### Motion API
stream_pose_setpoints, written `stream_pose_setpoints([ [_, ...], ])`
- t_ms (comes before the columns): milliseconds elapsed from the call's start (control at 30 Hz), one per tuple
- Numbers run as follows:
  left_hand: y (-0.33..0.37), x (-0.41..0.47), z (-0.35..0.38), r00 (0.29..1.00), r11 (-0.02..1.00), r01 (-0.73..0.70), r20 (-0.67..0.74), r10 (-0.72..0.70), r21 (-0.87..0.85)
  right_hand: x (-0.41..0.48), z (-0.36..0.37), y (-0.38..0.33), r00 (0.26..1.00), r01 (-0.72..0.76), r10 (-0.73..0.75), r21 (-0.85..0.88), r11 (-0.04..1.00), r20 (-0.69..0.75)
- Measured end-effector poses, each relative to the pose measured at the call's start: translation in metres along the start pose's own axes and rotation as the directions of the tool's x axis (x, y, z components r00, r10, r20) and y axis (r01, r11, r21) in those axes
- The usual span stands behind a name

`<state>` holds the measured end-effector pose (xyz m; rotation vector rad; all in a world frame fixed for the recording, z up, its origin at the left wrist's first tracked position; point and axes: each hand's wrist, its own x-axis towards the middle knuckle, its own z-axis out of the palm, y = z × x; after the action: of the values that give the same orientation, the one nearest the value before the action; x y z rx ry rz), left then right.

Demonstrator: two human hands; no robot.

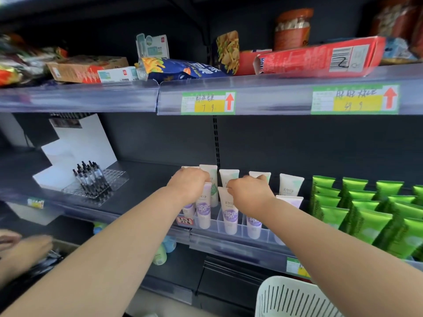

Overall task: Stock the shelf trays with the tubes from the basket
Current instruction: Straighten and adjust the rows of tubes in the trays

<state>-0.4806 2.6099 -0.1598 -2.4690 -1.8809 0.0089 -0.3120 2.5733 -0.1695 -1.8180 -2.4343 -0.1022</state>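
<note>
White tubes with purple labels (pixel 230 213) stand cap-down in a clear divided shelf tray (pixel 263 234) on the middle shelf, with white tubes bearing green prints (pixel 290 184) in the row behind. My left hand (pixel 188 186) is closed around the top of a purple-label tube (pixel 203 209) in the tray's left slots. My right hand (pixel 249 193) pinches the upper edge of a tube between the two rows; which tube I cannot tell. The white slotted basket (pixel 295 298) sits at the bottom right, its inside hidden.
Green tubes (pixel 366 213) fill the shelf to the right. A clear stand of black pens (pixel 91 179) and white card sit to the left. Snack bags and red boxes (pixel 320 58) lie on the shelf above. Another person's hand (pixel 25 248) reaches in at lower left.
</note>
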Motion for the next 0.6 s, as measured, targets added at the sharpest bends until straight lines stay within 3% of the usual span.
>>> stream_pose_setpoints([
  [167,-0.003,-0.004,-0.001,0.999,0.999,0.009,0.042,-0.007,-0.051,-0.003,0.001,0.0,1.0,0.003,-0.005,0.064,0.998,0.031],
  [400,-0.006,-0.006,-0.013,0.992,0.997,0.034,-0.123,-0.042,-0.065,-0.008,0.0,0.005,0.998,0.028,-0.023,0.118,0.993,-0.051],
  [600,-0.021,-0.004,-0.013,0.985,0.982,0.171,-0.006,-0.172,-0.079,-0.009,0.0,0.009,0.994,0.057,-0.043,0.149,0.987,-0.099],
])
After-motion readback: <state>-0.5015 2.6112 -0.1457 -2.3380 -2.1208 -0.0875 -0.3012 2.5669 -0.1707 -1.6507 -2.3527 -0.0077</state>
